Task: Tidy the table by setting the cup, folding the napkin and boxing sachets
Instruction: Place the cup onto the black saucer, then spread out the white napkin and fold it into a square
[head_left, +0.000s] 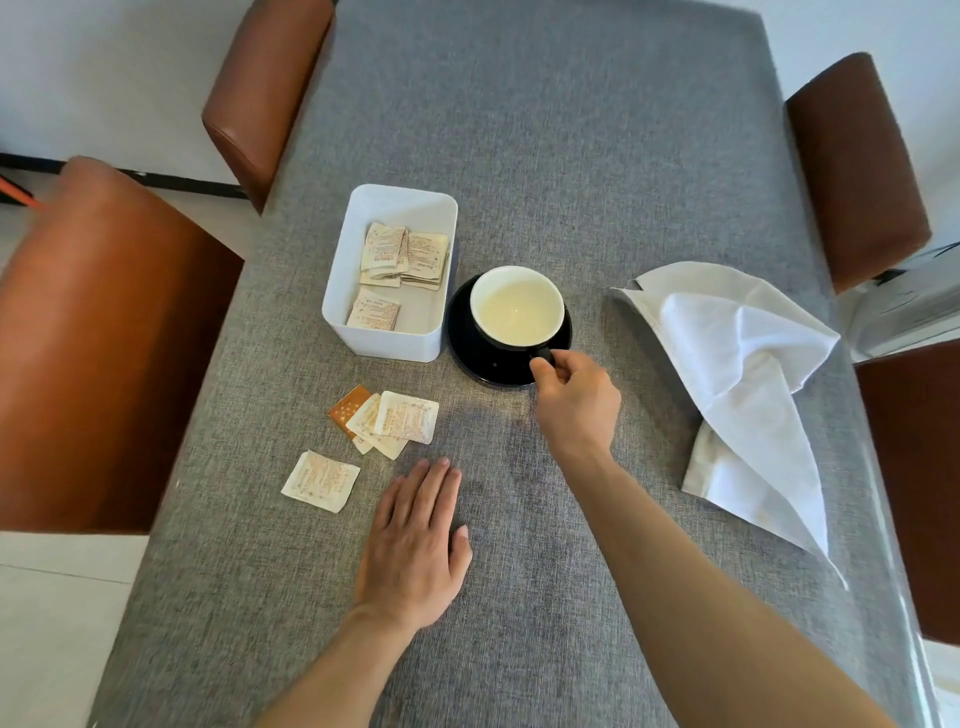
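Grey cloth-covered table (571, 156) is filling most of the frame, with brown chairs (104, 338) standing at the left and right edges.

Centre of frame: the cup (517, 305), dark outside and pale inside, is sitting upright on a black saucer (467, 348). The right hand (576, 402) is reaching in from the lower right and pinching the cup's handle at its near side, thumb and curled fingers closed on it.

Just left of the saucer, touching or nearly so: a white box (389, 340) is standing open. Several sachets in the box (405, 257) are lying in a loose pile toward its far end, with one more nearer the front wall.

Below the box, on the cloth: a small overlapping heap of loose sachets (405, 418), one of them orange. A single sachet (321, 481) is lying apart, lower left of the heap.

Lower centre: the left hand (415, 545) is resting flat on the table, palm down, fingers straight and together, holding nothing. It is lying just right of the single sachet, not touching it.

Right of frame: the white napkin (737, 374) is lying unfolded and rumpled, one corner trailing toward the lower right table edge, well apart from the cup.
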